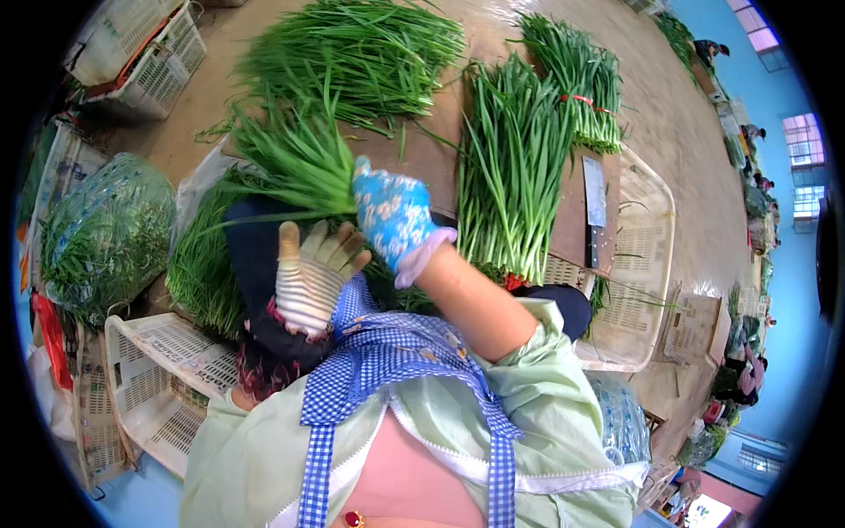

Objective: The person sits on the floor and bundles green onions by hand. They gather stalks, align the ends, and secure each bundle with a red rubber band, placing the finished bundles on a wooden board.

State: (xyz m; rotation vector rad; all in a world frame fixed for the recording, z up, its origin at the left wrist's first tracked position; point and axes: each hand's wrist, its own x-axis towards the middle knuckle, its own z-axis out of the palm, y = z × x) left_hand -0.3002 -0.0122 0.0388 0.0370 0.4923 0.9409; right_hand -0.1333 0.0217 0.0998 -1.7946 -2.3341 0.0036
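My right hand (393, 214), in a blue floral glove with a lilac cuff, grips a bunch of green leafy stalks, likely garlic chives (304, 162), by its right end. The leaves fan out to the left and look blurred. Just below, my left hand (320, 274) holds nothing, its fingers spread in a striped, stained knit glove. Ahead lies a large loose heap of chives (356, 59) on a brown board (406, 155). A sorted pile of chives (511, 171) sits right of my right hand. Behind it lie bundles tied with red bands (591, 99).
A cleaver (594, 204) with a black handle lies at the board's right edge. White plastic crates (640, 264) stand at right and lower left. More chives (204, 264) lie by my left leg, near a stuffed clear bag (109, 231). Other people work along the far right wall.
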